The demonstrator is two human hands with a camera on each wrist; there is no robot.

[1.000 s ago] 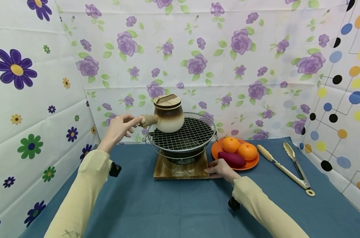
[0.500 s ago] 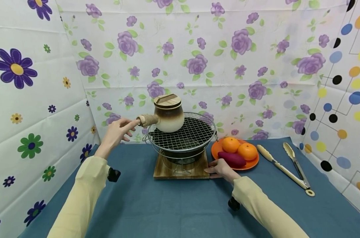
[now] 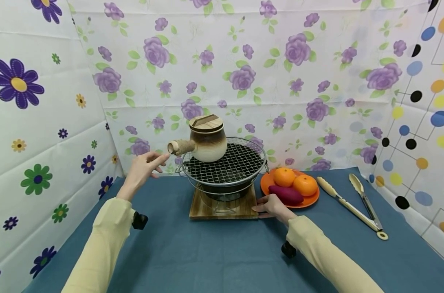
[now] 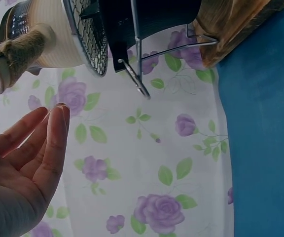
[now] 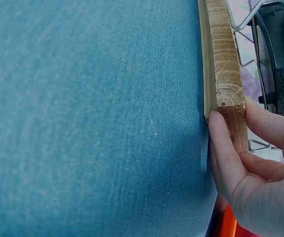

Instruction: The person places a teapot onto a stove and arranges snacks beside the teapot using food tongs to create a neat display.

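A lidded clay pot [image 3: 209, 146], brown above and cream below, stands on the round mesh rack of a tabletop grill [image 3: 234, 173]. Its twine-wrapped handle [image 3: 183, 147] points left. My left hand [image 3: 143, 167] hovers just short of the handle's end; in the left wrist view its relaxed fingers [image 4: 57, 133] hold nothing and stay apart from the handle. Beneath the grill lies a square wooden board [image 3: 201, 208]. With thumb and fingers on either face, my right hand [image 3: 275, 208] pinches the board's right front corner, as the right wrist view confirms.
Just behind my right hand is an orange plate [image 3: 310, 200] with two oranges [image 3: 305, 186] and a purple sweet potato [image 3: 286, 195]. Farther right, spread tongs [image 3: 357, 213] lie on the blue cloth [image 3: 222, 256]. Flower-printed sheets [image 3: 244, 101] wall the back and left.
My left hand has let go of the pot's handle and drawn back a little to the left and down. The pot stays on the rack. My right hand keeps its place at the board.
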